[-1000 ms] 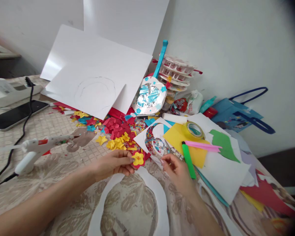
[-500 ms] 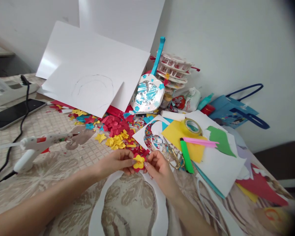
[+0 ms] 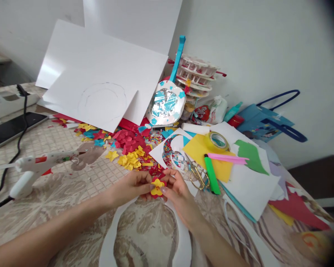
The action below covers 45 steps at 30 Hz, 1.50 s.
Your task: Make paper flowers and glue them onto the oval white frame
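Pinching a yellow-and-red paper flower (image 3: 157, 187), both hands' fingers (image 3: 151, 187) meet at its edges. Gold scissors (image 3: 199, 177) lie just right of the fingers.

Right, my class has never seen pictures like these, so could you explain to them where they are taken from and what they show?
There is no machine here. A person works with two bare hands, and every picture comes from one camera worn on the head, looking forward and down.

The left hand and right hand together hold a small paper flower, yellow on red, by its edges. Nearer the camera, a curved white paper shape lies on the patterned cloth.

Beyond the hands are heaps of red cut-outs and yellow cut-outs. To the left are a white glue gun and a phone; to the right, scissors with gold-coloured handles, a green marker and a roll of tape.
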### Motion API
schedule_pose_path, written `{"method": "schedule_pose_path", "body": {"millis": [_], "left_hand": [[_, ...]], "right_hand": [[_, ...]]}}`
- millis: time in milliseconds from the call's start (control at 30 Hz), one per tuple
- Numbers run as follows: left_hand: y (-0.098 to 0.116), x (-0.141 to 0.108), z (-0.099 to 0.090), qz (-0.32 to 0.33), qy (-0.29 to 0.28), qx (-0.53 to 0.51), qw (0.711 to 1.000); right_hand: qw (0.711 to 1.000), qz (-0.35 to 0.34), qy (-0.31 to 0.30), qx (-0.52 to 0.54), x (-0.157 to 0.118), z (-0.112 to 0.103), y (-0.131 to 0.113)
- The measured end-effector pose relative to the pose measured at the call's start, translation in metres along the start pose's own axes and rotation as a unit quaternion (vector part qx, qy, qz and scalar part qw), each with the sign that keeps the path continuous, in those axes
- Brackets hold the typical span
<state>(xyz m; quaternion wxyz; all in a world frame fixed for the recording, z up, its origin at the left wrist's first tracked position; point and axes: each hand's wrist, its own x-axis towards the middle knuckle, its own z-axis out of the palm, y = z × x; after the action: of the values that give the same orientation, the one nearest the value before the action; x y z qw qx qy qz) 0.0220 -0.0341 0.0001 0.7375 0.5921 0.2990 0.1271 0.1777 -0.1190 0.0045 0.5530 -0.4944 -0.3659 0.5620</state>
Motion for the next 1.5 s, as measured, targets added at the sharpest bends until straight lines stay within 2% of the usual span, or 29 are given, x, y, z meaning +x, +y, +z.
{"method": "schedule_pose_path", "body": {"millis": [500, 700, 1100, 1500], "left_hand": [[0.0022, -0.0015, 0.0018, -0.018, -0.024, -0.004, 1.0], [0.0034, -0.0021, 0.0014, -0.004, -0.037, 0.01, 0.999], [-0.001, -0.0009, 0.0001, -0.003, -0.036, 0.012, 0.999], [0.0049, -0.0025, 0.0025, -0.019, -0.032, 0.01, 0.999]], "right_hand": [[1.0, 0.017, -0.012, -0.007, -0.0025, 0.0011, -0.0007], [1.0, 0.018, -0.013, -0.019, -0.0018, 0.0004, 0.001], [0.999, 0.029, -0.022, -0.018, -0.004, -0.0001, 0.0002], [0.998, 0.057, -0.021, 0.01, -0.0039, 0.0007, -0.0028]]}}
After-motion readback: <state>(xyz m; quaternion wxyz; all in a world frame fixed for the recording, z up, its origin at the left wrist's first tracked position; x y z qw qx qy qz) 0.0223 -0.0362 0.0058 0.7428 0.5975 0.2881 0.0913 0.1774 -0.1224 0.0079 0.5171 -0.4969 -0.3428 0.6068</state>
